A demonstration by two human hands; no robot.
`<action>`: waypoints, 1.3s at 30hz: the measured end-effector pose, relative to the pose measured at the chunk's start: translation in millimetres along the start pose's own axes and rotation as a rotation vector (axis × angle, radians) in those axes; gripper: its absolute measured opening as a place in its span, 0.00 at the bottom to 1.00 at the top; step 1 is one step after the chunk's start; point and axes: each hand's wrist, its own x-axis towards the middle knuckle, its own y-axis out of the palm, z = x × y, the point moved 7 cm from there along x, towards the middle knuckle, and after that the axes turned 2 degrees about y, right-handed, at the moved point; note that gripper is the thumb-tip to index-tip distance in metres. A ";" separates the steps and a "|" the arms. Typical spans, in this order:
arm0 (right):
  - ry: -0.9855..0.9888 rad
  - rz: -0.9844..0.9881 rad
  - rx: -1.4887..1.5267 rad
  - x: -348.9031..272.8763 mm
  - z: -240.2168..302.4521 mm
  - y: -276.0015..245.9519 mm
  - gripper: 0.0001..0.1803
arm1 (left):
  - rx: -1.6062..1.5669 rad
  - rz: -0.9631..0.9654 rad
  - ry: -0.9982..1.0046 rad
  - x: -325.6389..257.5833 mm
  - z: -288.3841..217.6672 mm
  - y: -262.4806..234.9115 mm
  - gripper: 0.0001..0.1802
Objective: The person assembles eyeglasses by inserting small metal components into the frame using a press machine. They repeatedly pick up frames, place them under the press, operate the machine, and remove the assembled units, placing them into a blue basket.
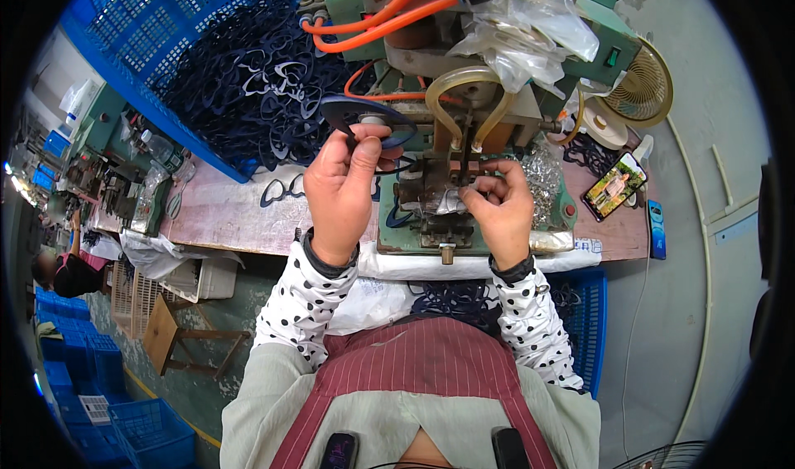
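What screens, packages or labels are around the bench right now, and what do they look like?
Phone: right end of the bench, lying tilted, screen lit with a colourful picture.
Small blue box: right bench edge beside the phone, slim, upright rectangle.
Clear plastic bag: crumpled on top of the green machine.
White label strip: front bench edge, right of the right hand.

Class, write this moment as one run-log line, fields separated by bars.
left hand: grips dark blue frame piece | right hand: fingertips at small metal part on green bench machine | blue crate: holds more frames
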 end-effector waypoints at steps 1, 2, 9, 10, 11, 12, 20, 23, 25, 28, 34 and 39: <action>0.020 0.004 0.018 0.7 0.9 1.0 0.23 | -0.020 -0.003 -0.005 0.7 0.0 -0.6 0.10; 0.013 0.007 0.048 1.0 0.9 2.8 0.24 | -0.041 -0.005 -0.010 1.1 0.2 -0.7 0.10; -0.009 -0.044 0.047 -1.5 -0.9 2.8 0.29 | 0.405 0.050 0.361 -20.8 -11.8 7.5 0.09; -0.015 -0.052 0.042 -2.4 0.7 2.3 0.29 | 0.458 0.248 0.638 -36.6 -18.0 20.5 0.14; -0.032 -0.045 0.025 -1.2 3.8 1.7 0.29 | 0.490 0.479 0.608 -52.8 -16.8 37.1 0.15; -0.044 -0.033 0.006 -0.7 5.7 0.5 0.29 | 0.452 0.481 0.741 -72.2 -17.0 46.1 0.15; -0.192 -0.389 -0.427 21.6 -45.5 -116.9 0.17 | 0.321 0.713 0.755 -91.4 12.0 72.8 0.21; -0.014 -0.367 -0.618 19.2 -79.6 -151.7 0.15 | 0.352 0.683 0.763 -92.7 11.3 71.7 0.21; 0.054 -0.231 -0.572 18.4 -95.1 -158.8 0.15 | 0.359 0.674 0.761 -92.2 11.4 72.4 0.21; -0.048 -0.152 -1.045 6.2 -74.0 -134.3 0.16 | 0.368 0.670 0.754 -93.0 13.0 71.8 0.21; -0.203 -0.230 -1.062 24.4 -102.6 -123.9 0.08 | 0.401 0.708 0.757 -93.5 9.5 70.8 0.20; -0.252 -0.256 -0.825 22.2 -96.8 -129.5 0.08 | 0.622 0.523 0.908 -96.7 18.9 33.9 0.23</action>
